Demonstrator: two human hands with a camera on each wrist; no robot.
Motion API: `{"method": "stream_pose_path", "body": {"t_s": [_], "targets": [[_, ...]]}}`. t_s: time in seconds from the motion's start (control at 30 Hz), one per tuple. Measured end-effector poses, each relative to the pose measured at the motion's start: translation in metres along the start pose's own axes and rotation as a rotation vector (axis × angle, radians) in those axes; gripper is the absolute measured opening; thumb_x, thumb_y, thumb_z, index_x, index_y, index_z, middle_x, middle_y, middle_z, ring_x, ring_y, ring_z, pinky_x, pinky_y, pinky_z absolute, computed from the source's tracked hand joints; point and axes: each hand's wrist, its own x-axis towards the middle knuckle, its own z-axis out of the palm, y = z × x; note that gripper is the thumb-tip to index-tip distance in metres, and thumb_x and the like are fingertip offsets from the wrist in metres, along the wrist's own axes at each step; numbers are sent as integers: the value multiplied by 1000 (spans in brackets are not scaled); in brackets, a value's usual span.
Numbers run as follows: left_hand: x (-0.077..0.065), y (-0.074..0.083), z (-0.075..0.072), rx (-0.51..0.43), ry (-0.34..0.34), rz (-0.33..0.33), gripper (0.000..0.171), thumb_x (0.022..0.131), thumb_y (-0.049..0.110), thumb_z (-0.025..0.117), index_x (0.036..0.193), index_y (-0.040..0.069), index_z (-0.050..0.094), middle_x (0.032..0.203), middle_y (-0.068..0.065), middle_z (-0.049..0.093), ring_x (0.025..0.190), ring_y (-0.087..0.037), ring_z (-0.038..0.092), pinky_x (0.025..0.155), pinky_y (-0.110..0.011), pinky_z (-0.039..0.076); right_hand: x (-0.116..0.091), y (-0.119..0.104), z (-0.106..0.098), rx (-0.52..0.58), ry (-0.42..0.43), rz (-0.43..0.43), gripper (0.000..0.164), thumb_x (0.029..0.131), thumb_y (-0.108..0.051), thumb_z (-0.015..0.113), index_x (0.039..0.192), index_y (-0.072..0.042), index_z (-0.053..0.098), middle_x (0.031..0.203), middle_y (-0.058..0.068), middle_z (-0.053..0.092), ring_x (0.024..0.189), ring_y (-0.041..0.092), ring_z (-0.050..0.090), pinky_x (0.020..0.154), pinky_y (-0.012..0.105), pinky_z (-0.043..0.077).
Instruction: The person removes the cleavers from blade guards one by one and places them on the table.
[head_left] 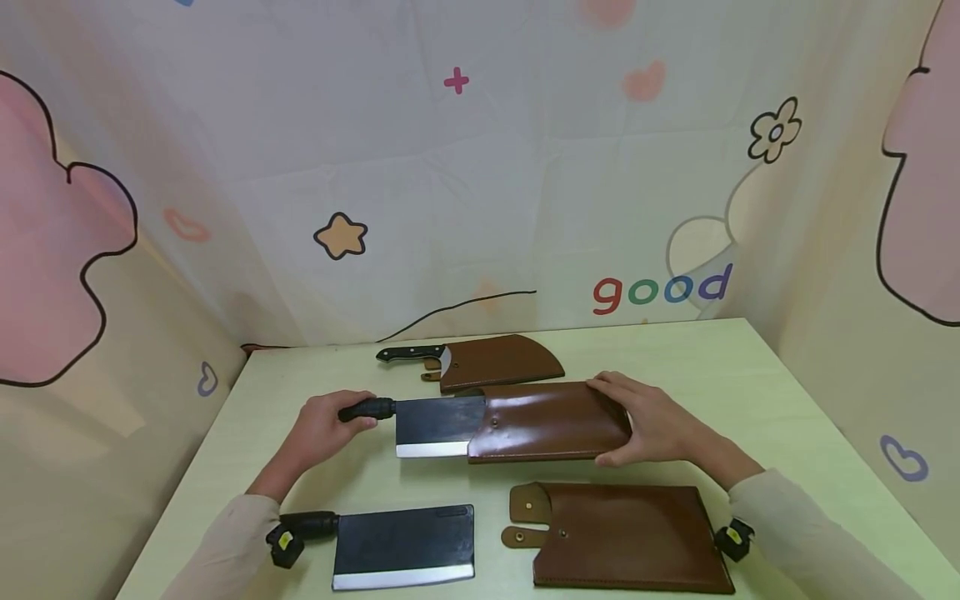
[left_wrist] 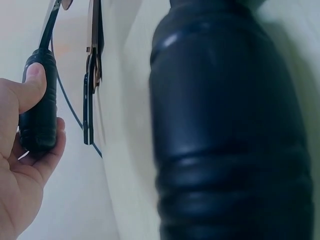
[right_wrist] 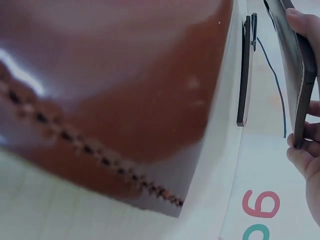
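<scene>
In the head view, my left hand (head_left: 327, 427) grips the black handle (head_left: 367, 409) of a cleaver (head_left: 435, 423). Its blade lies partly inside a brown leather sheath (head_left: 551, 421), with the part nearest the handle bare. My right hand (head_left: 651, 421) holds the sheath's closed right end, thumb on the near edge and fingers on the far one. Sheath and cleaver appear raised off the table. The left wrist view shows the thumb and fingers around the handle (left_wrist: 39, 105). On the right, the wrist view shows fingers along the edge of the sheath (right_wrist: 295, 75).
A second cleaver (head_left: 405, 546) lies at the front left, beside an unfilled-looking brown sheath (head_left: 630, 537) with two snap straps at the front right. Behind, a black-handled knife sits in another brown sheath (head_left: 498, 362). Printed cloth (head_left: 480, 208) walls the table (head_left: 750, 375) in.
</scene>
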Motion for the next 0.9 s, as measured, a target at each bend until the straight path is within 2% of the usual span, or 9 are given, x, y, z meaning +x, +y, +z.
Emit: {"method": "stream_pose_path", "body": {"t_s": [0.5, 0.9], "targets": [[-6, -7, -9, 16, 24, -3, 41, 91, 23, 79, 127, 5, 72, 123, -17, 72, 108, -36, 69, 89, -53, 53, -8, 6, -6, -3, 24, 3, 108, 62, -58, 93, 148, -7, 51, 148, 18, 51, 128, 39, 57, 96, 56, 52], [-14, -23, -18, 35, 19, -32, 41, 92, 22, 79, 128, 4, 71, 124, -18, 71, 109, -37, 68, 90, -55, 53, -19, 13, -12, -20, 35, 11, 108, 64, -61, 91, 147, -5, 51, 147, 20, 51, 129, 43, 56, 95, 58, 52]]}}
